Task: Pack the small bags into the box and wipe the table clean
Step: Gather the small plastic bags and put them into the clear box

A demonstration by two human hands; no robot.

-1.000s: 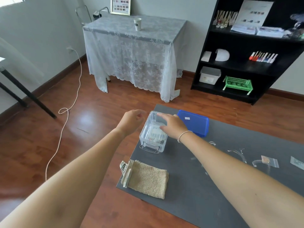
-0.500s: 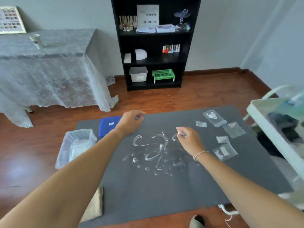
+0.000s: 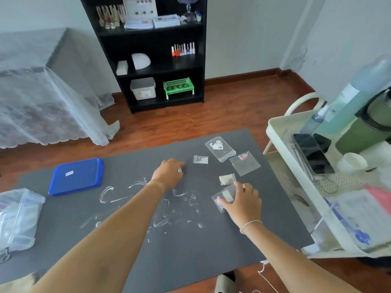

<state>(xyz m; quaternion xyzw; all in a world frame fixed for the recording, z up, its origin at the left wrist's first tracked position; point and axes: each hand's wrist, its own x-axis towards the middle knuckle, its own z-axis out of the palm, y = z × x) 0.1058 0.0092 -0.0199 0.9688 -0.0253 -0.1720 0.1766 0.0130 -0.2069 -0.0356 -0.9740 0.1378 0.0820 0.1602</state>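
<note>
I'm gathering bags: my right hand [image 3: 243, 203] pinches a small clear plastic bag [image 3: 224, 197]; left hand [image 3: 169, 173] curled, contents unclear; next, the clear plastic box [image 3: 18, 216].

Five small clear zip bags [image 3: 200, 159] lie flat on grey table [image 3: 211, 240], clustered toward 2 o'clock. Open clear box [image 3: 18, 218] at 9 o'clock edge, blue lid [image 3: 76, 176] beside it. White smears [image 3: 148, 204] across centre.

bags: 5 [image 3: 220, 148] | box: 1 [image 3: 19, 216] | lid: 1 [image 3: 76, 176]
</note>
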